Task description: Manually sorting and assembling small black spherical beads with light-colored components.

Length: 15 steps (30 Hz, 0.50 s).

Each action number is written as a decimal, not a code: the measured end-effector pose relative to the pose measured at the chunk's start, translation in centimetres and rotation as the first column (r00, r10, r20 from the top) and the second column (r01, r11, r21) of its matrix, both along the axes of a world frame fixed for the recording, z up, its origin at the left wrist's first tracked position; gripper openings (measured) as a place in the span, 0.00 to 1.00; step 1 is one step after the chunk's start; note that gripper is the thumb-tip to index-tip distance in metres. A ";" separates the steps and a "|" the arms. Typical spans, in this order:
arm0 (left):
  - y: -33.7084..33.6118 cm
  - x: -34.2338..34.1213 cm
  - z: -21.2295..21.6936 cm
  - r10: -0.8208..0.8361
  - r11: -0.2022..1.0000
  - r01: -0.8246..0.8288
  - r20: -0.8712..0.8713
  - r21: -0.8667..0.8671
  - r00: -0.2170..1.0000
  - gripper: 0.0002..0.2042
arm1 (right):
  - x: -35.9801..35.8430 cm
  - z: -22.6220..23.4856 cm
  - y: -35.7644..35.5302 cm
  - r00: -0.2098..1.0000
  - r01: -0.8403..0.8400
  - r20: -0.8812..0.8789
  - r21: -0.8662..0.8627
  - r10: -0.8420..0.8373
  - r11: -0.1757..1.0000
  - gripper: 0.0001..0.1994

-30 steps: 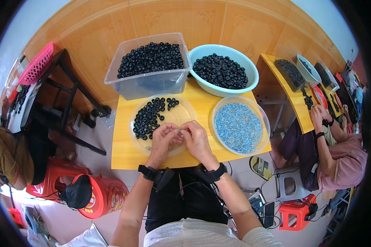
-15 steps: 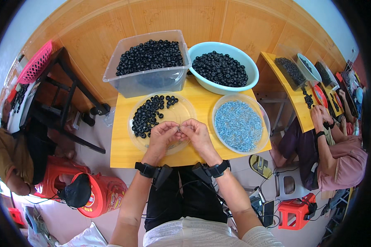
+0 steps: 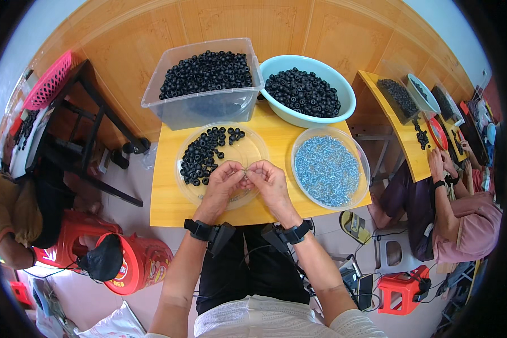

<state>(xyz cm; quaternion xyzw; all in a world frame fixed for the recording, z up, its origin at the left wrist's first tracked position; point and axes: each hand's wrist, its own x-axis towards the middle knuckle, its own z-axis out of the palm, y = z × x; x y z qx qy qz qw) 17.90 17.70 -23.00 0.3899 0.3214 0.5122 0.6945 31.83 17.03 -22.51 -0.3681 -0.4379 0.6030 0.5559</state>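
Left hand (image 3: pixel 222 183) and right hand (image 3: pixel 269 182) together pinch a tiny, indistinct item (image 3: pixel 244 170) over a round, clear plastic tray (image 3: pixel 250 150).

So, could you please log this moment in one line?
left hand: pinching tiny unidentifiable piece | right hand: pinching same piece | beneath: round clear tray | in tray: black beads

Left tray (image 3: pixel 250 145) sits before the box (image 3: pixel 208 110), right tray (image 3: pixel 364 176) before the basin (image 3: pixel 305 118).

Red bucket (image 3: pixel 142 262) at lower left: printed emblem and small pale lettering, too blurred to read surely.
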 end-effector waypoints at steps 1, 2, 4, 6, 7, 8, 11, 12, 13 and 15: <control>0.0 0.0 0.0 -0.034 0.999 0.034 -0.012 0.008 0.999 0.05 | 0.0 -0.1 0.0 1.000 0.005 0.009 0.010 -0.005 1.000 0.02; 0.0 0.1 0.0 -0.068 0.998 0.069 -0.024 0.015 0.997 0.05 | 0.0 -0.2 0.0 1.000 0.006 0.009 0.010 -0.006 1.000 0.02; -0.1 0.1 0.1 -0.087 0.996 0.087 -0.025 0.017 0.996 0.05 | -0.1 -0.2 -0.1 0.997 0.034 0.065 0.014 -0.035 0.999 0.02; -0.2 0.2 0.4 -0.103 0.994 0.104 -0.027 0.018 0.994 0.05 | -0.4 0.2 -0.2 0.997 0.048 0.065 0.022 -0.049 0.999 0.03; -0.3 0.4 0.6 -0.099 0.995 0.100 -0.044 0.017 0.994 0.05 | -0.5 0.5 -0.3 0.995 0.065 0.067 0.031 -0.067 0.997 0.03; -0.3 0.5 0.7 -0.094 0.995 0.096 -0.062 0.016 0.994 0.04 | -0.4 0.6 -0.3 0.995 0.066 0.069 0.030 -0.068 0.997 0.03; -0.1 0.6 0.3 -0.103 0.991 0.115 -0.147 0.073 0.984 0.05 | -0.2 0.8 -0.3 0.992 0.067 0.100 0.040 -0.071 0.997 0.03; -0.1 0.6 0.3 -0.104 0.991 0.115 -0.144 0.073 0.984 0.05 | 0.0 0.9 -0.3 0.995 0.060 0.078 0.030 -0.062 0.998 0.03; -0.3 0.8 0.6 -0.092 0.989 0.115 -0.212 0.098 0.973 0.05 | 0.2 0.9 -0.4 0.997 0.054 0.055 0.020 -0.055 0.998 0.03; -0.4 1.0 1.2 -0.079 0.985 0.117 -0.276 0.123 0.958 0.06 | 0.8 0.6 -0.3 0.999 0.039 0.020 -0.004 -0.039 0.999 0.04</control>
